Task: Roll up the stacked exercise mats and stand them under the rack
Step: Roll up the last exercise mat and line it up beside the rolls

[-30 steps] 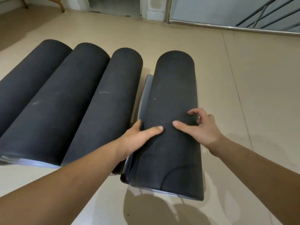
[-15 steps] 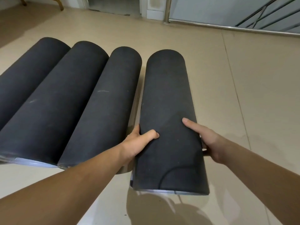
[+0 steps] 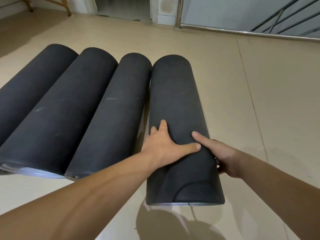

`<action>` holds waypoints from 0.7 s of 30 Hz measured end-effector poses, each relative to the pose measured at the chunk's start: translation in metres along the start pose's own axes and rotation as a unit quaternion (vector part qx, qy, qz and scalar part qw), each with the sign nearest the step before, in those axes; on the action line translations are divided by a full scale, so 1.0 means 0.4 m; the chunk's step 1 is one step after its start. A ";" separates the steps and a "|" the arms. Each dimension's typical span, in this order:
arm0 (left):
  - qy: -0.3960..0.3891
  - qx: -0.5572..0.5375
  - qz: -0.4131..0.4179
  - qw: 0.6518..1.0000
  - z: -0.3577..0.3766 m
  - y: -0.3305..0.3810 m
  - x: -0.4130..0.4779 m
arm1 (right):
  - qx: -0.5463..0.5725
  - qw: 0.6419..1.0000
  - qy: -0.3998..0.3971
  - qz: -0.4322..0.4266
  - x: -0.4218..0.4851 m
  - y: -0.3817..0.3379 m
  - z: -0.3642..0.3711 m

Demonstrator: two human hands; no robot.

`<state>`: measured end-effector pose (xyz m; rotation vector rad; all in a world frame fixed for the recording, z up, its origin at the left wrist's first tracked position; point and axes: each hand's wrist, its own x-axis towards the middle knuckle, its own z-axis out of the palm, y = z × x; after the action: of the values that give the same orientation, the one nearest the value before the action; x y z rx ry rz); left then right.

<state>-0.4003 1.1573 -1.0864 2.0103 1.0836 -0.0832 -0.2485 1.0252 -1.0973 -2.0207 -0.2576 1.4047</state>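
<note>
Rolled mat (image 3: 178, 104) slid beside other rolls (image 3: 107, 115); left hand (image 3: 164, 149) spread on top, right hand (image 3: 223, 156) maybe grips its side. Loose, it could unroll.

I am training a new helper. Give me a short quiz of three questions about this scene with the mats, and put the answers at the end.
1. How many rolled mats lie on the floor?
2. True or false: the rightmost mat stands upright.
3. Which mat do the left hand and the right hand both touch? A. the leftmost; B. the second from the left; C. the rightmost.

Key
1. Four.
2. False: it lies on its side on the floor.
3. C.
</note>
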 end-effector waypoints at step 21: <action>-0.058 0.088 0.007 0.994 -0.084 -0.039 0.026 | 0.104 0.992 0.012 -0.065 0.027 -0.036 0.064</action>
<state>-0.4153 1.1920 -1.0788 2.1413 1.0186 -0.2942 -0.2641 1.0521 -1.1021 -1.8169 -0.2175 1.2704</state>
